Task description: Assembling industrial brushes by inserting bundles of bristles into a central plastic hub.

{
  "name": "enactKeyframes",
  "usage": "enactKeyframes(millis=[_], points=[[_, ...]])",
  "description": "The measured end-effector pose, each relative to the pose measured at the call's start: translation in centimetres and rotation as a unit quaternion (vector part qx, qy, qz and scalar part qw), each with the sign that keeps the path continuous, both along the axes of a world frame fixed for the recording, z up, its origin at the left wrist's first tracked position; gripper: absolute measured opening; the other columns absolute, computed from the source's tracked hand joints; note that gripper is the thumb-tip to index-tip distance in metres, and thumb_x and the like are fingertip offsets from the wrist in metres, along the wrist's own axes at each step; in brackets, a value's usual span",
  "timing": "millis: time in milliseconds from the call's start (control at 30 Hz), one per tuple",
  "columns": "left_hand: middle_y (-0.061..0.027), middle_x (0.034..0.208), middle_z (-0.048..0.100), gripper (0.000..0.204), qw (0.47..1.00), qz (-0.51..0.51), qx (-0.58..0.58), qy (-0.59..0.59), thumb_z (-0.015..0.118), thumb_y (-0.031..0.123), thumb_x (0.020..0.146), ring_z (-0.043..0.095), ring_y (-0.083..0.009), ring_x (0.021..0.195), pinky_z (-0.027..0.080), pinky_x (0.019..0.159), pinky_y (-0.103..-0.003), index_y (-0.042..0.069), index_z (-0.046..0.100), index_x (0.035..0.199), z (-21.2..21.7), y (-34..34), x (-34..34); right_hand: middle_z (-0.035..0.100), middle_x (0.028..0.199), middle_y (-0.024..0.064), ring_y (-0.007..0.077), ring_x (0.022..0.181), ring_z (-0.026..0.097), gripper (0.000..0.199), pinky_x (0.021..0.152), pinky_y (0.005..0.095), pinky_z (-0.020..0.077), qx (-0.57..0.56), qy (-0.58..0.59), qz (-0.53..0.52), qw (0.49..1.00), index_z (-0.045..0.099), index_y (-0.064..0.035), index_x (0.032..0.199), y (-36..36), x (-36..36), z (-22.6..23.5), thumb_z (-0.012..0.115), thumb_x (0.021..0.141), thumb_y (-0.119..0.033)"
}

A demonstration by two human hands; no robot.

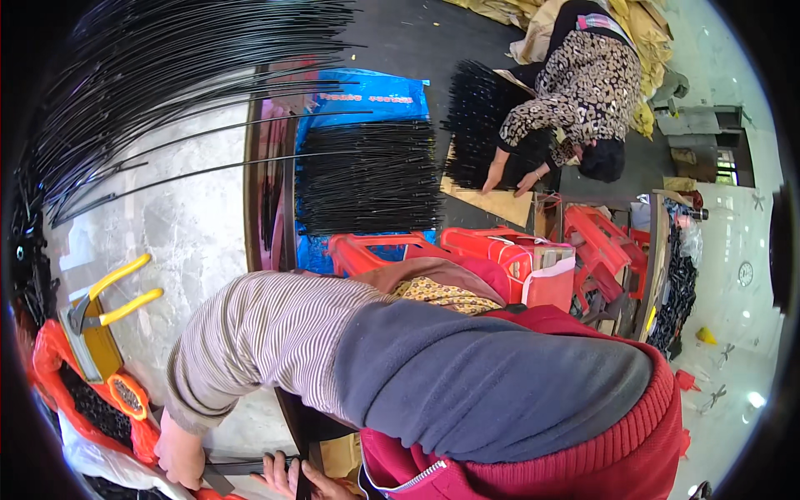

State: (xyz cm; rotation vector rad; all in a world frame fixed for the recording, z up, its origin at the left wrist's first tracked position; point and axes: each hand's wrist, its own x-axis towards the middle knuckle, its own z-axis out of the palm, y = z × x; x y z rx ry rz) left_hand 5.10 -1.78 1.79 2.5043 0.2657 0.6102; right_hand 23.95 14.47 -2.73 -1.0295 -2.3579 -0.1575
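Note:
My right hand (179,452), at the end of a striped sleeve, rests low on the pale table (196,196). Its fingers curl down and are mostly hidden. Thin black strips (246,467) run from beside it to my left hand (283,475) at the lower edge. The left fingers and thumb close about a dark flat strip (302,481). Beyond my right hand lie a yellow-handled pair of pincers (123,292), a yellow block (103,350), an orange cup (128,395) of small pieces and a red bag (52,350) holding small black parts.
Long thin black rods (192,75) overhang the table at upper left. More rods (367,179) lie on a blue sheet (367,96). A co-worker (583,92) bends over another black bundle (483,108). Red plastic stools (600,242) stand beside me.

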Motion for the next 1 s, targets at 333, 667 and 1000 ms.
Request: enactKeyframes(millis=[333,667,1000], points=[[-0.0148,0.110,0.069,0.008,0.993,0.031,-0.071,0.091,0.067,0.008,0.092,0.063,-0.0389,0.109,0.044,0.100,-0.056,0.003,0.068,0.098,0.6,1.7,-3.7,0.064,0.110,0.0120,0.0339,0.105,0.064,0.022,0.086,0.0471,0.0527,0.052,-0.038,-0.049,0.997,0.067,-0.0193,0.106,-0.3,-0.2,0.9,0.049,0.095,-0.022],[-0.0138,0.099,0.070,0.011,1.000,0.025,0.006,-0.007,0.069,0.014,0.085,0.064,-0.0381,0.106,0.036,0.108,-0.065,0.004,0.064,0.087,6.9,-0.7,-6.8,0.072,0.088,0.0167,0.0349,0.085,0.071,0.015,0.073,0.0462,0.0570,0.048,0.049,-0.054,0.996,0.073,-0.0098,0.092,-5.5,-0.6,5.4,0.068,0.079,-0.014],[-0.0175,0.089,0.066,0.022,0.978,-0.014,0.035,-0.207,0.062,0.027,0.096,0.064,-0.0347,0.080,0.054,0.075,-0.052,0.006,0.056,0.097,16.2,-2.1,-9.6,0.065,0.094,0.0242,0.0394,0.095,0.065,0.016,0.081,0.0465,0.0524,-0.258,0.023,0.008,0.966,0.061,0.0032,0.101,-18.7,0.1,11.1,0.053,0.089,-0.004]])
